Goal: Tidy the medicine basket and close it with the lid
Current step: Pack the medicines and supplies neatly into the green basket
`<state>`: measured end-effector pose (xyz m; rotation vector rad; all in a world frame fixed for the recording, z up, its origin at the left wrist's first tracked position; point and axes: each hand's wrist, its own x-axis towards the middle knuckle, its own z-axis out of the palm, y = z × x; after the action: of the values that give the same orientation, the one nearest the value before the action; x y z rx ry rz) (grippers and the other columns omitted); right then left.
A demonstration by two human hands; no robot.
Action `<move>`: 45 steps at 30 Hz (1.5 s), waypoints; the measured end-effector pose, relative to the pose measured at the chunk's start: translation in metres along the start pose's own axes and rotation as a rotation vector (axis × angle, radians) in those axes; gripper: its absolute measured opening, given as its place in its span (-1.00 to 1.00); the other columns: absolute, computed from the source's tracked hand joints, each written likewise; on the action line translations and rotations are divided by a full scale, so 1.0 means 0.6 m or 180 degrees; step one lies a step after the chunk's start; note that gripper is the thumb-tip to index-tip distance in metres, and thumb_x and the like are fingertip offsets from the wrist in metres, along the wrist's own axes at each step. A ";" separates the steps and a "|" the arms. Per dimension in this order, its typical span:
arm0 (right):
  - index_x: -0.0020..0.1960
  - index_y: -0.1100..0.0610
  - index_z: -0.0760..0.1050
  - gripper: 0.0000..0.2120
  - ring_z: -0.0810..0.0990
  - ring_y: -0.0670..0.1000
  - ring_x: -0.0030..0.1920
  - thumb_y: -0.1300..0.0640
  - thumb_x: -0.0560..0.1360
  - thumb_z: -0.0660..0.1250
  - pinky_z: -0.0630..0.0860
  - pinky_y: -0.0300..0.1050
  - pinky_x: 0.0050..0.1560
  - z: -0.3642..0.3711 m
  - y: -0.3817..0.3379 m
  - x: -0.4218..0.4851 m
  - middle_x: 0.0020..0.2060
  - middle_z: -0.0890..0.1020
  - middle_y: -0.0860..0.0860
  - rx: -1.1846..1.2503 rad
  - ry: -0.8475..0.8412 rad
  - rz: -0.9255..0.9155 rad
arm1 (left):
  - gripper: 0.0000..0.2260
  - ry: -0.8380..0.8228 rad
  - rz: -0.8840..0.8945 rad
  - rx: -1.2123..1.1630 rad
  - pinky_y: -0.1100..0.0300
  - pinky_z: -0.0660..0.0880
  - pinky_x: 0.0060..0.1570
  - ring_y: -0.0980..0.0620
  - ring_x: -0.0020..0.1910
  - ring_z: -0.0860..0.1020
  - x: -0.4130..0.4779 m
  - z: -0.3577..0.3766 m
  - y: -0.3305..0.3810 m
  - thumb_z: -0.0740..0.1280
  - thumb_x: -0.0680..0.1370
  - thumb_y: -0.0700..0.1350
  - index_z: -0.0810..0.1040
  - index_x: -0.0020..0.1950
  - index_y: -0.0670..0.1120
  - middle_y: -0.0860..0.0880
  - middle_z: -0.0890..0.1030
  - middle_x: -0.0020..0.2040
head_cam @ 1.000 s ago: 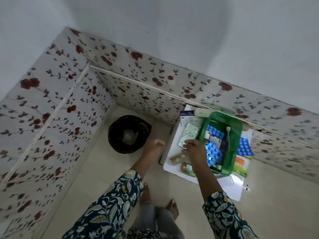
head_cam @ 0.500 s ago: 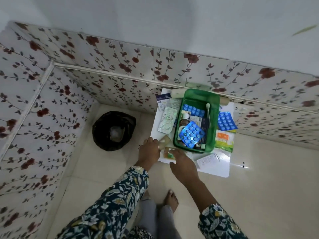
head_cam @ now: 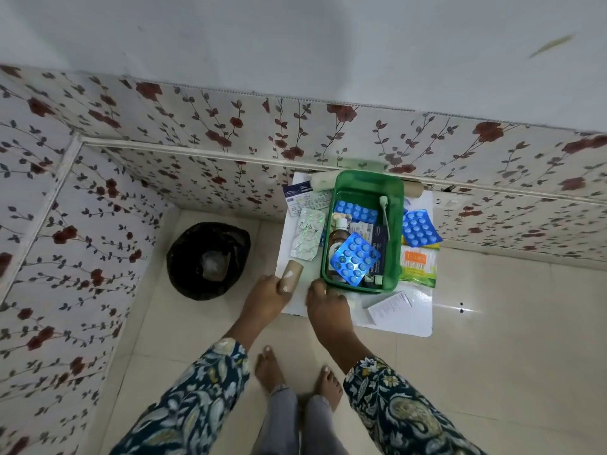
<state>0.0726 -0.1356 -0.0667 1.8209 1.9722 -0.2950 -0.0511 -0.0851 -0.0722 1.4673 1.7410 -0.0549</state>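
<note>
1. The left hand (head_cam: 266, 298) has its fingers (head_cam: 279, 284) pinching the near end of a small tan tube (head_cam: 290, 274), whose long axis points away and slightly right.
2. The green basket (head_cam: 395, 192) sits on the white board (head_cam: 410, 320) on the floor, just right of that tube.
3. The right hand (head_cam: 323, 307) lies nearer, at the basket's near left corner, fingers curled; whether they hold something cannot be told.
4. Loose blister packs (head_cam: 420, 228) remain outside; no lid is identifiable.
</note>
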 end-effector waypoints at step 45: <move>0.27 0.32 0.29 -0.37 0.41 0.25 0.29 -0.02 0.39 0.44 0.41 0.09 0.22 0.068 0.339 0.050 0.26 0.44 0.25 0.3863 -0.0166 0.2970 | -0.59 0.0537 0.2788 0.3209 0.04 0.23 0.16 0.00 0.12 0.60 -0.060 0.182 0.262 0.49 0.24 0.16 0.67 -0.08 -0.10 -0.03 0.67 0.06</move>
<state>0.2785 -0.1039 -0.0886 3.0904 0.5957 -1.3546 0.1388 -0.1212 -0.0492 2.9246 1.0247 -0.3925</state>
